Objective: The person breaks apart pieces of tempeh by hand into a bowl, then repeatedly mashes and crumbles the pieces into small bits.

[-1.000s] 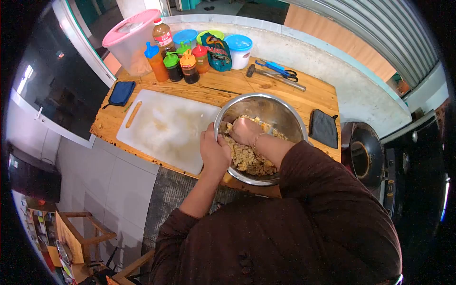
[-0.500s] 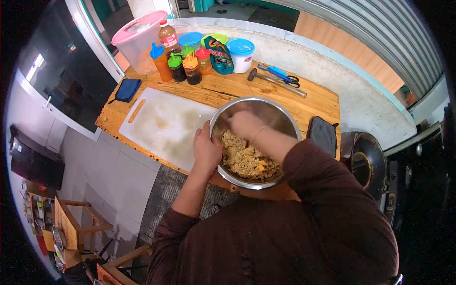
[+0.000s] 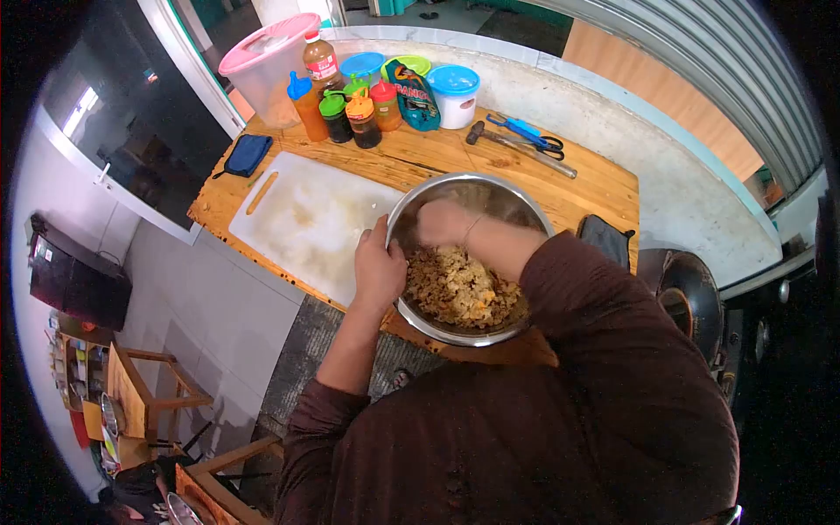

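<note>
Wooden surface (image 3: pixel 582 194): carries the lot. White cutting board (image 3: pixel 302 249) lies flat on it, left of the steel bowl (image 3: pixel 468 339). Brown, crumbly mix (image 3: pixel 459 284) is inside the bowl, paler lumps on top, heaped toward the near side. Left hand (image 3: pixel 379 269) is against the bowl's left rim; can't tell if that grip is clamped or just braced. Right hand (image 3: pixel 442 223) is inside at the far wall, motion-blurred; can't tell if its grip is spread or pinching. Step in hand looks like hand-mixing. Next stroke would call for a steady rim and fingers reaching under the pale lumps.
</note>
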Demonstrator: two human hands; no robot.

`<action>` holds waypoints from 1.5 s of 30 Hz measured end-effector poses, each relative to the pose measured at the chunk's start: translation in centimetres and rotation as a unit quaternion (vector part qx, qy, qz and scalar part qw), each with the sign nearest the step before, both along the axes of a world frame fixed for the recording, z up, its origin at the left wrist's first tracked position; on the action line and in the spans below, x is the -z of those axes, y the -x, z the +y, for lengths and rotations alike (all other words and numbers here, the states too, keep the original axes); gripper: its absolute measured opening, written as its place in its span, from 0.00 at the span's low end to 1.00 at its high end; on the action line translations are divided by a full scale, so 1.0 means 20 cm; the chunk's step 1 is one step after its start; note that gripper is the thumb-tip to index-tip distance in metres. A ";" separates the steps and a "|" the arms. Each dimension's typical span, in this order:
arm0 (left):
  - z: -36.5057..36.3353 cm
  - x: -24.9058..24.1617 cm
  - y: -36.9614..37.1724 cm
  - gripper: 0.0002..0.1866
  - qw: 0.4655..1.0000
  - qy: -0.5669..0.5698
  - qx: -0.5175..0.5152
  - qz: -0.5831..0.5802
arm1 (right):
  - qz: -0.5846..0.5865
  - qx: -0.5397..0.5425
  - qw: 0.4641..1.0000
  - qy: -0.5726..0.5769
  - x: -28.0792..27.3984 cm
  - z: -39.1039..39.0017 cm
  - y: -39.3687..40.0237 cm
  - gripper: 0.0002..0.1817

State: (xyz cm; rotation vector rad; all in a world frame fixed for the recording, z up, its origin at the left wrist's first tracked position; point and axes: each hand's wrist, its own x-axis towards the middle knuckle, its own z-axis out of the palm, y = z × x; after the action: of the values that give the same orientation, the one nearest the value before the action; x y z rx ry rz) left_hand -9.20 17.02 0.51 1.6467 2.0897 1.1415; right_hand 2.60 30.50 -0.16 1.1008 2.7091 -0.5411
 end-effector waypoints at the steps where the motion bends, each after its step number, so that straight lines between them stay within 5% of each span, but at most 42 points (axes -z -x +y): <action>1: 0.01 0.00 0.00 0.24 1.000 -0.006 -0.002 0.008 | 0.005 -0.090 0.993 -0.080 0.13 -0.05 0.06 0.16; 3: 0.01 0.02 0.01 0.24 1.000 -0.008 0.001 0.007 | 0.022 -0.114 0.990 0.085 0.11 -0.19 0.07 0.18; 5: 0.02 0.03 0.04 0.24 1.000 -0.012 0.004 -0.009 | -0.030 -0.134 0.983 0.120 -0.02 -0.34 -0.04 0.21; 9: -0.02 0.00 0.03 0.24 1.000 0.005 -0.009 -0.003 | -0.138 -0.223 0.963 0.066 -0.23 -0.50 -0.30 0.29; 11: -0.02 0.01 0.04 0.25 1.000 0.003 0.000 -0.003 | -0.097 -0.239 0.961 -0.101 -0.09 -0.51 -0.49 0.30; 13: -0.03 -0.01 0.03 0.25 1.000 0.010 -0.002 -0.005 | -0.101 -0.212 0.965 -0.113 -0.06 -0.48 -0.51 0.30; 15: -0.03 -0.01 0.03 0.25 1.000 0.003 -0.005 -0.007 | -0.149 -0.148 0.977 0.026 -0.06 -0.38 -0.42 0.30; 19: -0.04 0.02 0.02 0.25 1.000 -0.016 -0.013 -0.011 | -0.042 -0.041 0.998 -0.019 0.04 -0.30 -0.33 0.20; 28: -0.04 0.01 0.01 0.24 1.000 -0.012 -0.021 -0.018 | -0.050 0.088 0.995 0.018 0.05 -0.20 -0.21 0.13; 31: -0.03 0.03 0.01 0.24 1.000 -0.023 -0.020 -0.007 | -0.084 0.129 0.986 0.063 -0.01 -0.21 -0.17 0.22; 34: -0.04 0.03 0.02 0.24 0.999 -0.032 -0.019 -0.018 | -0.078 0.107 0.988 0.085 -0.09 -0.33 -0.15 0.28; 37: -0.04 0.05 0.02 0.24 0.999 -0.036 -0.005 -0.036 | -0.118 -0.069 0.984 0.112 -0.12 -0.37 -0.22 0.33; 45: -0.03 0.09 0.02 0.24 0.995 -0.095 -0.006 -0.020 | -0.014 0.010 1.000 0.008 0.03 -0.47 -0.21 0.16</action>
State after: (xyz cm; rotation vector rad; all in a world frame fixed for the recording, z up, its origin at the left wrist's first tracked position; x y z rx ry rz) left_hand -9.59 16.48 -1.23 1.6797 2.0230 1.4026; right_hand 6.86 21.18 -0.75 1.1233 2.6677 -0.5459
